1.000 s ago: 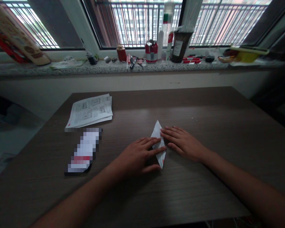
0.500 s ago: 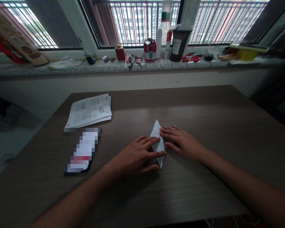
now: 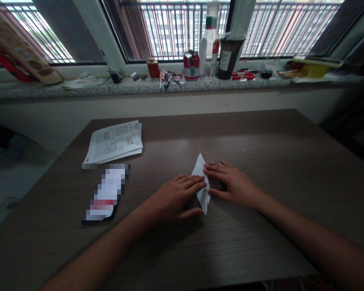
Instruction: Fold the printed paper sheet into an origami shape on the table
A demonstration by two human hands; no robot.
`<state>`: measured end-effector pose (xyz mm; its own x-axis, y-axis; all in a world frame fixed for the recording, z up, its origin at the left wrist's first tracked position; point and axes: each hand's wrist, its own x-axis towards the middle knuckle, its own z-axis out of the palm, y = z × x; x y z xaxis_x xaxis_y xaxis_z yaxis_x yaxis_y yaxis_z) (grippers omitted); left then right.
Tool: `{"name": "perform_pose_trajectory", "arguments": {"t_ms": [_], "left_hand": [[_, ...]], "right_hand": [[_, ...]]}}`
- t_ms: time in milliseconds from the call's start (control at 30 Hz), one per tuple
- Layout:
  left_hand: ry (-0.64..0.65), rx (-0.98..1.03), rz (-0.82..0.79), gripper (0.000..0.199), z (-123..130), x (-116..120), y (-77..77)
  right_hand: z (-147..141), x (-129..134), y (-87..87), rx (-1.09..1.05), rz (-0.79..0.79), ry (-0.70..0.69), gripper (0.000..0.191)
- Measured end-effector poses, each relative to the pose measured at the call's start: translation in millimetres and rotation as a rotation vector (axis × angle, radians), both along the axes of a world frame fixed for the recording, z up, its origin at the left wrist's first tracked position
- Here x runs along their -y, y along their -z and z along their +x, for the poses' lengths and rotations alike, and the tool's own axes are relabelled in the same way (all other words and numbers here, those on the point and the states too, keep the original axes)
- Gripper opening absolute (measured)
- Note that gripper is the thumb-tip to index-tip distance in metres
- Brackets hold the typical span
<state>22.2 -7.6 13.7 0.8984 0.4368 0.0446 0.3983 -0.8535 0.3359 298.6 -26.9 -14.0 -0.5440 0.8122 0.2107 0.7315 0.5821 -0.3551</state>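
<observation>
A folded piece of white paper (image 3: 202,195), shaped like a narrow diamond, lies flat on the brown wooden table (image 3: 248,250). Its points face away from me and toward me. My left hand (image 3: 180,196) rests over its left side, fingers stretched out on the paper and thumb near the lower tip. From the right, my right hand (image 3: 230,182) touches the paper's right edge with its fingertips, thumb held apart from the fingers. Part of the paper's middle is hidden under my left fingers.
Left on the table are a phone (image 3: 107,194) with a blurred screen and a stack of printed sheets (image 3: 115,141). Along the windowsill (image 3: 121,87) stand a red can (image 3: 191,65), a dark cup (image 3: 229,58), bottles and small tools.
My left index finger has drawn back from the paper's right edge to lie beside the other fingers. My right thumb has shifted slightly down and left to the paper's edge.
</observation>
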Motion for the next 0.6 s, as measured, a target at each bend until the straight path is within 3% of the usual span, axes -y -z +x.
{"name": "perform_pose_trajectory", "arguments": {"t_ms": [233,433,600], "left_hand": [[-0.016,-0.010,0.012,0.066,0,1,1.5],[-0.016,-0.013,0.037,0.061,1,2,3.4],[-0.021,-0.008,0.027,0.063,2,4,-0.2]], "right_hand": [[6,1,0.5,-0.001,-0.018,-0.054,0.077],[11,0,2.0,0.038,-0.020,-0.080,0.069],[6,-3,3.2,0.016,-0.013,-0.033,0.050]]}}
